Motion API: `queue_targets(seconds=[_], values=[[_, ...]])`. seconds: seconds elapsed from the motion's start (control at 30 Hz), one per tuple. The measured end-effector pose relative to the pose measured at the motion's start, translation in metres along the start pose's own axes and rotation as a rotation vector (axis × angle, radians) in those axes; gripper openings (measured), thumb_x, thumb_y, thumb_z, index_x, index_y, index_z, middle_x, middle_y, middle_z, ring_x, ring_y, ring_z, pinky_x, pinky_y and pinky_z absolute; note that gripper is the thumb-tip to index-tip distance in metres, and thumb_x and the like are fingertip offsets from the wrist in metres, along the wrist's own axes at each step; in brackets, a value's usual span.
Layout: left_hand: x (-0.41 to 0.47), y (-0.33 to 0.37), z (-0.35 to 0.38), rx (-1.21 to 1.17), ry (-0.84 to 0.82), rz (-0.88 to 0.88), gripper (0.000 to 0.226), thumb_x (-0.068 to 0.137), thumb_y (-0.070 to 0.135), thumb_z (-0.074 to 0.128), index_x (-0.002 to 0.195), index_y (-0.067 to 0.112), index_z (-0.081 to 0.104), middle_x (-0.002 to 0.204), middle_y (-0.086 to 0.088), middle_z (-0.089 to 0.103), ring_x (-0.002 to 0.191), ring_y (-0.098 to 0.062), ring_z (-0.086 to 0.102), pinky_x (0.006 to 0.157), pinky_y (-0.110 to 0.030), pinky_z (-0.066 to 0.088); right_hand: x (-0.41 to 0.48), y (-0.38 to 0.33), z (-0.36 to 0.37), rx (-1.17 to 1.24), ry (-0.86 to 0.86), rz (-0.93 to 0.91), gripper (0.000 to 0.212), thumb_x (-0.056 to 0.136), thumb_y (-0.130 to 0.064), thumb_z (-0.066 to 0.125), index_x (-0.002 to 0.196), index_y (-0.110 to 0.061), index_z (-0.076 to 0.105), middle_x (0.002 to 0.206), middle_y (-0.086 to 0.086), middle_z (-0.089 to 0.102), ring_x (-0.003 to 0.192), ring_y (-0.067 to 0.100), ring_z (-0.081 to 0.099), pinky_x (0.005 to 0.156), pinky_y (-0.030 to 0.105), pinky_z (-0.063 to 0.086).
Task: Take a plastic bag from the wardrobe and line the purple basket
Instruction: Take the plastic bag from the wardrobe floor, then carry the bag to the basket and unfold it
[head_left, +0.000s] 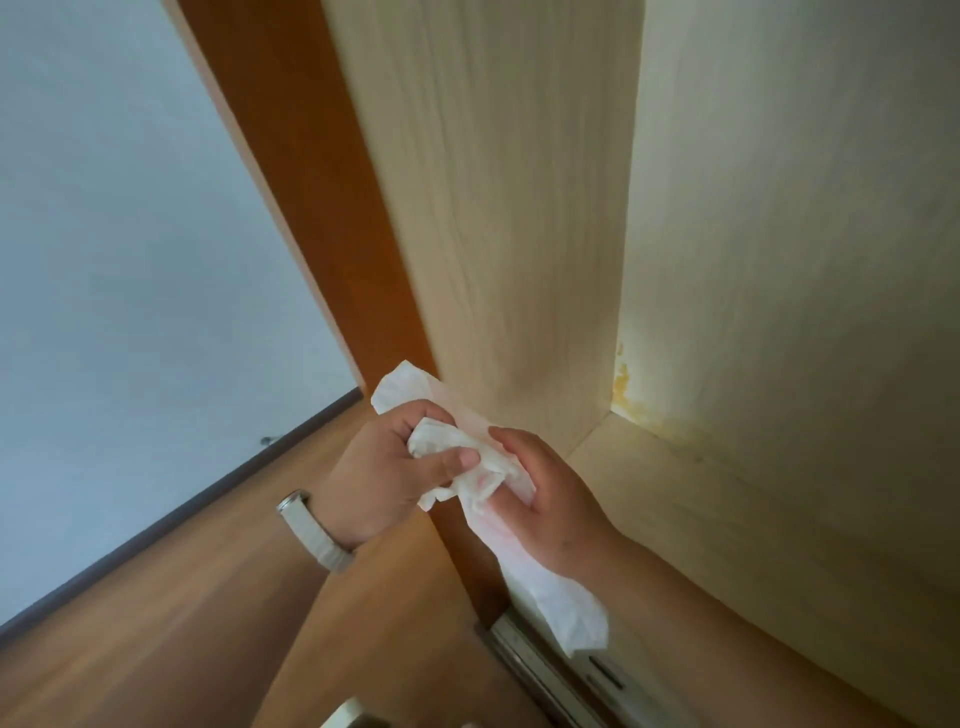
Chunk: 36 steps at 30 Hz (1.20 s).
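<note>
From the head camera, both hands meet in front of the open wardrobe (519, 208), at the edge of its pale inner side panel. The left hand (384, 478) has its fingers (447, 460) curled tight around a bunched part of the white plastic bag (467, 467), thumb pressed across the crumple. The right hand (545, 493) closes on the same bag from the other side, its fingers wrapped over the film. One end of the bag sticks up above the left hand; the other end trails down below the right wrist towards the metal door track (545, 670). A pale-strapped watch (311, 530) sits on the left wrist. The wardrobe's orange-brown frame (311, 182) runs beside the white wall (104, 260). A yellowish stain (623, 384) marks the inner corner above the wardrobe's bottom shelf (727, 519). Wooden floor (182, 597) lies below.
</note>
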<state>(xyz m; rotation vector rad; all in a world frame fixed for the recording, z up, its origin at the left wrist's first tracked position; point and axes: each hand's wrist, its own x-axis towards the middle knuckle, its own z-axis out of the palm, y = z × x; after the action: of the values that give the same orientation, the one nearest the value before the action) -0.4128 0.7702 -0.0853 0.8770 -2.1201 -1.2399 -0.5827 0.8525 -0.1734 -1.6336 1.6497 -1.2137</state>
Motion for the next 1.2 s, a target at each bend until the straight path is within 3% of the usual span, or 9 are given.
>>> queue_targets(seconds=[0.1,0.2,0.4,0.6,0.77,0.9,1.07,1.2], values=[[-0.022,-0.008,-0.016,-0.016,0.113,-0.035,0.021,0.079,0.034,0.077,0.086,0.017,0.068,0.084,-0.005,0.072,0.078,-0.025,0.068,0.069,-0.037,0.056,0.003,-0.008,0.03,0.04,-0.072,-0.035,0.048,0.093,-0.057,0.051,0.137,-0.039,0.041,0.132,-0.022,0.053,0.119,-0.003,0.052,0.099,0.033,0.051],[-0.041,-0.018,-0.035,-0.001,0.225,-0.079,0.022,0.08,0.032,0.072,0.087,0.011,0.067,0.083,-0.006,0.072,0.076,-0.025,0.068,0.071,-0.045,0.058,0.009,-0.017,0.057,0.055,-0.136,-0.054,0.045,0.094,-0.059,0.049,0.135,-0.042,0.042,0.128,-0.024,0.055,0.117,-0.001,0.055,0.097,0.033,0.053],[-0.073,-0.046,-0.08,0.055,0.435,-0.122,0.015,0.084,0.019,0.074,0.082,0.007,0.064,0.076,-0.006,0.069,0.07,-0.027,0.065,0.064,-0.044,0.055,0.035,-0.039,0.114,0.056,-0.268,-0.095,0.045,0.096,-0.054,0.051,0.137,-0.038,0.042,0.128,-0.023,0.054,0.117,0.001,0.055,0.095,0.031,0.054],[-0.094,-0.085,-0.146,0.009,0.585,-0.149,0.024,0.07,0.043,0.074,0.074,0.023,0.062,0.074,-0.006,0.068,0.067,-0.031,0.064,0.059,-0.044,0.054,0.074,-0.068,0.175,-0.011,-0.345,-0.168,0.05,0.092,-0.064,0.047,0.137,-0.047,0.032,0.13,-0.03,0.045,0.119,-0.002,0.05,0.098,0.022,0.05],[-0.1,-0.116,-0.203,-0.031,0.697,-0.152,0.017,0.073,0.029,0.075,0.073,0.019,0.06,0.068,0.0,0.064,0.061,-0.013,0.059,0.055,-0.026,0.049,0.116,-0.091,0.239,-0.02,-0.401,-0.227,0.054,0.091,-0.067,0.046,0.138,-0.046,0.031,0.134,-0.026,0.047,0.12,0.002,0.052,0.1,0.027,0.051],[-0.103,-0.131,-0.243,-0.058,0.762,-0.136,0.019,0.076,0.02,0.073,0.077,0.007,0.059,0.067,-0.002,0.061,0.061,-0.014,0.058,0.054,-0.028,0.048,0.144,-0.111,0.285,0.002,-0.415,-0.268,0.058,0.091,-0.065,0.048,0.14,-0.039,0.034,0.134,-0.022,0.049,0.121,0.006,0.053,0.101,0.029,0.051],[-0.107,-0.137,-0.29,-0.002,0.859,-0.159,0.016,0.075,0.019,0.074,0.075,0.012,0.06,0.068,-0.007,0.063,0.061,-0.015,0.059,0.054,-0.027,0.05,0.172,-0.13,0.324,0.033,-0.464,-0.31,0.063,0.093,-0.068,0.042,0.146,-0.037,0.03,0.144,-0.017,0.044,0.131,0.009,0.046,0.105,0.037,0.049],[-0.112,-0.141,-0.319,0.115,0.945,-0.201,0.015,0.081,0.01,0.075,0.078,0.011,0.061,0.073,-0.008,0.064,0.063,-0.022,0.061,0.056,-0.034,0.053,0.195,-0.146,0.35,0.023,-0.531,-0.373,0.061,0.095,-0.063,0.045,0.147,-0.038,0.026,0.147,-0.019,0.04,0.133,0.007,0.043,0.107,0.039,0.047]])
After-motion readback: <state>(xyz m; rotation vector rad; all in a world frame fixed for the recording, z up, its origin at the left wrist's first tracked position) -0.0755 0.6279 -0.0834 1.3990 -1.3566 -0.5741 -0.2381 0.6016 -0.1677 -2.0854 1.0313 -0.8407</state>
